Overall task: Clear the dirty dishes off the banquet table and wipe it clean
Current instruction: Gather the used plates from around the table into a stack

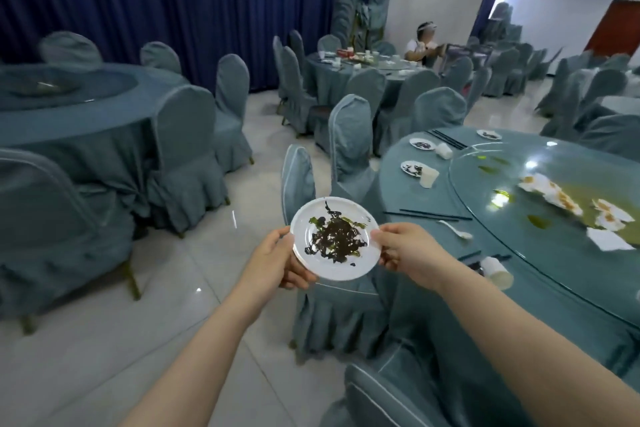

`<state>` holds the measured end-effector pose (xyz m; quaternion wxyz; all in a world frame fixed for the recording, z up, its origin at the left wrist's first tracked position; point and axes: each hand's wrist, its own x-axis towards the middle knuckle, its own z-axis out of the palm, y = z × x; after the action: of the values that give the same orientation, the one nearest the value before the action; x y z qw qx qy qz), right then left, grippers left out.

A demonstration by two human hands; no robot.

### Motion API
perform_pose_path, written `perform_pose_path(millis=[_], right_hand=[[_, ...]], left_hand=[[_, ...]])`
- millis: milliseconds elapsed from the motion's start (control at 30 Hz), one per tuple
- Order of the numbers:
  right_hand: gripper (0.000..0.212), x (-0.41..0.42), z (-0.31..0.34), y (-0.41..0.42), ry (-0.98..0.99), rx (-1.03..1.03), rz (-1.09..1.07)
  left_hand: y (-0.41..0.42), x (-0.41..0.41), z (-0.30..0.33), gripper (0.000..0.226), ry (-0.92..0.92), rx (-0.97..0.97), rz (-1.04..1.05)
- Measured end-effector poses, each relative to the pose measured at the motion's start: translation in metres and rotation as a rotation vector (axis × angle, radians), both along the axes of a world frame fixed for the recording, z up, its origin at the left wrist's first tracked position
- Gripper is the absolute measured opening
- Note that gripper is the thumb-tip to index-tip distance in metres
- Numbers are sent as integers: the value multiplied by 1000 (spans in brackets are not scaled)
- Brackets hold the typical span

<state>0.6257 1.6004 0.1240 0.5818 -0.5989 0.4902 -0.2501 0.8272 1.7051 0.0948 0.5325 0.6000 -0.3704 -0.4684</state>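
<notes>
A white plate (360, 265) smeared with dark sauce and green bits is held in the air over a chair, left of the round banquet table (433, 180). My left hand (280, 258) grips its left rim and my right hand (401, 246) grips its right rim. On the table lie two more dirty plates (412, 168), another at the far edge (489, 134), tipped white cups (429, 177), black chopsticks (434, 215), a white spoon (457, 229) and soiled napkins (554, 196) on the glass turntable (485, 163), which has greenish spills.
Covered chairs (301, 184) ring the table, one right under the plate. Another draped table (69, 107) stands to the left across a tiled floor (194, 274). A person sits at a far table (367, 62) with dishes. Blue curtains hang behind.
</notes>
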Motion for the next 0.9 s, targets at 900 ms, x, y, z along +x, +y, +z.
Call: perform_pose_path(millis=[900], right_hand=[[17, 441, -43, -340, -16, 29, -6]], left_hand=[[-292, 458, -13, 31, -183, 22, 372]])
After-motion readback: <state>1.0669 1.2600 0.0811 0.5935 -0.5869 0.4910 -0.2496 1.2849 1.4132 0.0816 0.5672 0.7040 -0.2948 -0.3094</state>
